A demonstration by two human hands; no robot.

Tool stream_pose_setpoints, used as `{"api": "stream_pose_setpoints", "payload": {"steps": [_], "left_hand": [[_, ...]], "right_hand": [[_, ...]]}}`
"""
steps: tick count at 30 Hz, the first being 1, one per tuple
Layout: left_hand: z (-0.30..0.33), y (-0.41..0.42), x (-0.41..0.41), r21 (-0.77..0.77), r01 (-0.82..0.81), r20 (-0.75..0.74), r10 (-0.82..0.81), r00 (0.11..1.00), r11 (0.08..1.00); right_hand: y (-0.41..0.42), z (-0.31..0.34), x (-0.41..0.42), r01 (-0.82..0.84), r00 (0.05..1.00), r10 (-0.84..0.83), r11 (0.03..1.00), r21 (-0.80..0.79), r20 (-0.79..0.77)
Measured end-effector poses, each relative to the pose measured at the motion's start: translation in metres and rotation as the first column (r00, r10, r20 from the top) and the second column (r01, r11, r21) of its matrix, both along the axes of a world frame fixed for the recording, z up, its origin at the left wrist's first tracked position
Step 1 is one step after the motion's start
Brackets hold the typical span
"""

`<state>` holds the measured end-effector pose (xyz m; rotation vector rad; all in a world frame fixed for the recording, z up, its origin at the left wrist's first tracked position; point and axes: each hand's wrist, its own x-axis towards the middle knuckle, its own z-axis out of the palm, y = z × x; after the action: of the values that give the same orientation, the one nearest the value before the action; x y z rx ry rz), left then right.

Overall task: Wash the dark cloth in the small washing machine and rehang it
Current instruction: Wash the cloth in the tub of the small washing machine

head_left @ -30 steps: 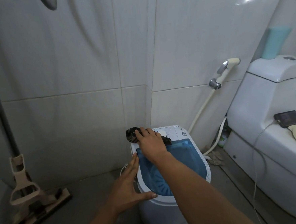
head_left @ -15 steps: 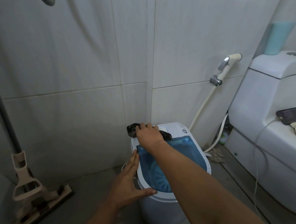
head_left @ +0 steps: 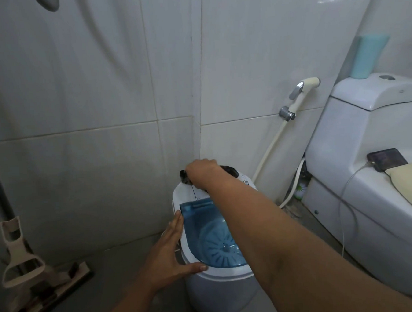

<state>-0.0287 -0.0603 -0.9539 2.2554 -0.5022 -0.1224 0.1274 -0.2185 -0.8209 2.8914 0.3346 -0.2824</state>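
A: Where is the dark cloth [head_left: 230,171]?

B: It sits on the back of the small washing machine [head_left: 219,286], on the white top, at about 12 o'clock from the blue lid [head_left: 199,219]. Only two bits of it peek out.

A: Who has it?

B: The right hand [head_left: 202,172] is on top of it, and its fingers are curled down over it. The grip looks clenched on the cloth.

A: And the other hand?

B: The left hand [head_left: 169,253] is flat and spread out. It presses on the machine's side at about 9 o'clock, with the thumb on the front rim. Its grip is released and holds nothing.

A: Is the lid shut?

B: Yes, the blue see-through lid is down. I can see the round wheel inside through it.

A: What else is near?

B: A white spray hose [head_left: 300,93] hangs on the wall at 2 o'clock. A toilet [head_left: 371,168] stands at 3 o'clock, with a phone [head_left: 387,159] on it and a teal bottle [head_left: 368,55] on its tank. A mop [head_left: 22,266] leans at 9 o'clock on the floor [head_left: 112,296].
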Motion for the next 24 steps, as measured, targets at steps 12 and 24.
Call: {"api": "stream_pose_setpoints", "payload": {"steps": [12, 24], "left_hand": [[0.002, 0.0, 0.001, 0.006, -0.005, -0.003, 0.005, 1.0, 1.0], [0.01, -0.001, -0.003, 0.027, 0.005, 0.004, -0.005, 1.0, 1.0]], "right_hand": [[-0.09, -0.034, -0.022, 0.116, 0.982, -0.145, 0.969, 0.22, 0.12], [-0.101, -0.067, -0.059, 0.111, 0.951, -0.165, 0.972, 0.207, 0.262]]}}
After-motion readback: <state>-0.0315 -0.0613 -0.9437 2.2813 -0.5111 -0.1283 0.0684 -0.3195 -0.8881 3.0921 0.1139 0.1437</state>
